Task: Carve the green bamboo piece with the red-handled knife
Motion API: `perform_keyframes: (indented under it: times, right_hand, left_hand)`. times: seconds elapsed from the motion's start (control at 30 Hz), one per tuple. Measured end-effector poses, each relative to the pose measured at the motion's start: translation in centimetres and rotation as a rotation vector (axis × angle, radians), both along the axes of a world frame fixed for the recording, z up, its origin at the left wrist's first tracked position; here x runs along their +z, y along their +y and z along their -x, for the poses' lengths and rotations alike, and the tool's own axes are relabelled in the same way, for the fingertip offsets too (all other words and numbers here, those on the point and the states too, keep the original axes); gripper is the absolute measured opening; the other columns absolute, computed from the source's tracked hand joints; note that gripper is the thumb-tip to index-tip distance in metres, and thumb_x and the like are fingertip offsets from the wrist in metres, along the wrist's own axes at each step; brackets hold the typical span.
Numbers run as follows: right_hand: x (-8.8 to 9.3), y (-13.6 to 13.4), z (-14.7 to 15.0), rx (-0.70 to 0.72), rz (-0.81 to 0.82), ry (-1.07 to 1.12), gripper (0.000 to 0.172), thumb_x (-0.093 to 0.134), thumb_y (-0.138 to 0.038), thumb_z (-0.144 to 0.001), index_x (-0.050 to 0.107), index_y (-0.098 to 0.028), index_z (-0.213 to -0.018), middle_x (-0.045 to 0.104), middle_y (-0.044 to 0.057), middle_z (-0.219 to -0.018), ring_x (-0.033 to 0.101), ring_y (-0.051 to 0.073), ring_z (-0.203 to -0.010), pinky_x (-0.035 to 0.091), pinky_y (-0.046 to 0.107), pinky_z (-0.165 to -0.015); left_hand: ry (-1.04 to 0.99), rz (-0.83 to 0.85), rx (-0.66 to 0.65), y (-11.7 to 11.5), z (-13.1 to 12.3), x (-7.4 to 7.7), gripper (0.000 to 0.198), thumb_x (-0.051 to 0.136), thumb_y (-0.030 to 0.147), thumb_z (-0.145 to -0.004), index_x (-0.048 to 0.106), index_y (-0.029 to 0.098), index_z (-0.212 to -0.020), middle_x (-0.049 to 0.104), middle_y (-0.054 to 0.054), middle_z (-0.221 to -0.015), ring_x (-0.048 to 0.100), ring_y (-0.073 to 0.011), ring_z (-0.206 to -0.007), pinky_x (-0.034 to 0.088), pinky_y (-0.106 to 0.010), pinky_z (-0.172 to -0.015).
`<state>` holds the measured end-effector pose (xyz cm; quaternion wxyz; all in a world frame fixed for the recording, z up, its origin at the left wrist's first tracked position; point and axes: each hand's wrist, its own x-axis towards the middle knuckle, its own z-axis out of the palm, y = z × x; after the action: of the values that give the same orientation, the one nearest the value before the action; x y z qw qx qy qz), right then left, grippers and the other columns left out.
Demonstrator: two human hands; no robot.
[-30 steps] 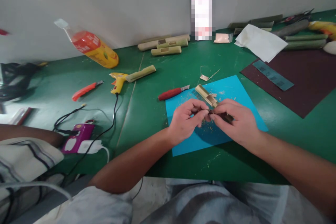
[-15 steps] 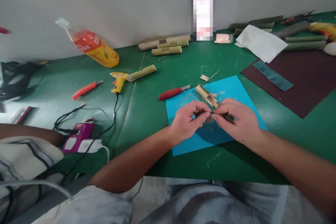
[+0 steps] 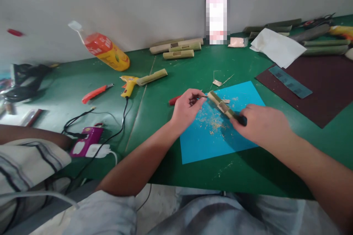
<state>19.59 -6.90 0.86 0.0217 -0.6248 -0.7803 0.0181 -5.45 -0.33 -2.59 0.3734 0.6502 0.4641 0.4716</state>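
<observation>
My right hand (image 3: 259, 123) is closed around the lower end of a bamboo tube (image 3: 217, 99) with a window cut in its side. The tube slants over a blue sheet (image 3: 195, 148) strewn with shavings. A dark rounded end shows beside my right fingers; whether it belongs to the tube or another thing, I cannot tell. My left hand (image 3: 189, 108) pinches a thin dark sliver (image 3: 203, 96), its tip close to the tube's upper end. Behind my left hand lies a red-handled knife (image 3: 173, 100), its blade mostly hidden.
Left are a yellow glue gun (image 3: 129, 85), an orange cutter (image 3: 96, 93), a purple power strip (image 3: 87, 141) and a drink bottle (image 3: 106, 51). Cut bamboo tubes (image 3: 178, 54) lie at the back. A brown sheet (image 3: 328, 91) is at right. A person's arm (image 3: 33, 136) rests at far left.
My hands have moved apart. The left went up and left with the sliver, now partly covering the red-handled knife; the right still has the bamboo tube. The view has shifted slightly.
</observation>
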Motion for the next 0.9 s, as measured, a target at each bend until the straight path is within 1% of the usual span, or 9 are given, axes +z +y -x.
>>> perform_keyframes:
  times: [0.07,0.17,0.23,0.37,0.47,0.57,0.67,0.8,0.9]
  right_hand:
    - [0.0,-0.3,0.5,0.015,0.021,-0.011,0.038,0.060,-0.048,-0.098,0.070,-0.019,-0.075,0.070,0.007,-0.083,0.056,0.018,-0.064,0.020,0.035,-0.060]
    - [0.0,-0.6,1.1,0.047,-0.050,-0.044,0.025,0.065,-0.040,-0.096,0.071,-0.018,-0.084,0.070,0.008,-0.086,0.061,0.020,-0.071,0.025,0.035,-0.063]
    - [0.0,-0.7,1.3,0.073,-0.104,-0.066,0.021,0.068,-0.037,-0.095,0.072,-0.017,-0.091,0.070,0.010,-0.090,0.064,0.022,-0.077,0.028,0.036,-0.065]
    - [-0.3,-1.0,1.8,0.098,-0.127,-0.043,0.027,0.068,-0.044,-0.096,0.071,-0.017,-0.095,0.070,0.011,-0.093,0.065,0.024,-0.077,0.032,0.036,-0.065]
    - [-0.6,-1.1,2.1,0.131,-0.131,-0.020,0.021,0.065,-0.036,-0.097,0.070,-0.018,-0.090,0.070,0.009,-0.089,0.066,0.023,-0.076,0.034,0.036,-0.066]
    - [-0.9,-1.3,2.2,0.187,-0.197,-0.016,0.014,0.067,-0.030,-0.096,0.069,-0.018,-0.089,0.070,0.007,-0.087,0.068,0.024,-0.080,0.034,0.037,-0.067]
    - [-1.1,-1.5,2.2,0.222,-0.259,-0.012,0.014,0.070,-0.030,-0.096,0.069,-0.018,-0.090,0.069,0.006,-0.087,0.068,0.024,-0.081,0.034,0.037,-0.068]
    - [-1.2,-1.6,2.3,0.226,-0.265,-0.009,0.016,0.070,-0.030,-0.096,0.067,-0.018,-0.087,0.068,0.007,-0.085,0.067,0.023,-0.080,0.033,0.036,-0.067]
    - [-1.3,-1.7,2.5,0.237,-0.253,-0.012,0.015,0.069,-0.030,-0.097,0.068,-0.017,-0.089,0.068,0.007,-0.087,0.066,0.024,-0.082,0.033,0.036,-0.069]
  left_hand:
    - [0.060,-0.025,0.001,0.4,0.2,-0.3,0.009,0.072,0.020,-0.090,0.071,0.017,-0.099,0.072,-0.001,-0.084,0.061,-0.0071,-0.063,0.049,-0.020,-0.058]
    - [0.096,-0.041,0.007,0.7,0.2,-0.7,0.009,0.073,0.020,-0.090,0.072,0.018,-0.098,0.068,0.001,-0.079,0.055,-0.0064,-0.059,0.044,-0.020,-0.054]
    - [0.098,-0.042,0.013,0.7,0.0,-0.8,0.009,0.074,0.021,-0.090,0.072,0.018,-0.098,0.068,0.002,-0.079,0.053,-0.0063,-0.058,0.043,-0.020,-0.054]
    - [0.151,-0.081,0.022,0.8,-0.1,-1.0,0.008,0.074,0.020,-0.088,0.073,0.019,-0.095,0.072,0.001,-0.083,0.054,-0.0073,-0.061,0.046,-0.021,-0.057]
    - [0.182,-0.108,0.033,0.8,0.0,-0.9,0.006,0.075,0.021,-0.088,0.074,0.019,-0.093,0.076,0.000,-0.085,0.059,-0.0088,-0.064,0.050,-0.022,-0.062]
    - [0.215,-0.152,0.039,0.7,0.1,-0.9,0.006,0.075,0.022,-0.090,0.074,0.019,-0.094,0.077,-0.001,-0.087,0.060,-0.0092,-0.065,0.052,-0.023,-0.063]
    - [0.267,-0.190,-0.002,0.5,0.1,-1.3,0.004,0.077,0.020,-0.089,0.073,0.019,-0.092,0.075,0.001,-0.081,0.057,-0.0083,-0.060,0.050,-0.023,-0.060]
    - [0.311,-0.269,-0.035,0.4,0.3,-1.8,0.009,0.081,0.020,-0.087,0.075,0.019,-0.093,0.074,0.001,-0.080,0.059,-0.0091,-0.060,0.050,-0.023,-0.058]
    - [0.364,-0.333,-0.017,0.5,0.5,-1.7,0.008,0.080,0.020,-0.089,0.076,0.019,-0.096,0.077,-0.001,-0.087,0.065,-0.0111,-0.067,0.056,-0.025,-0.065]
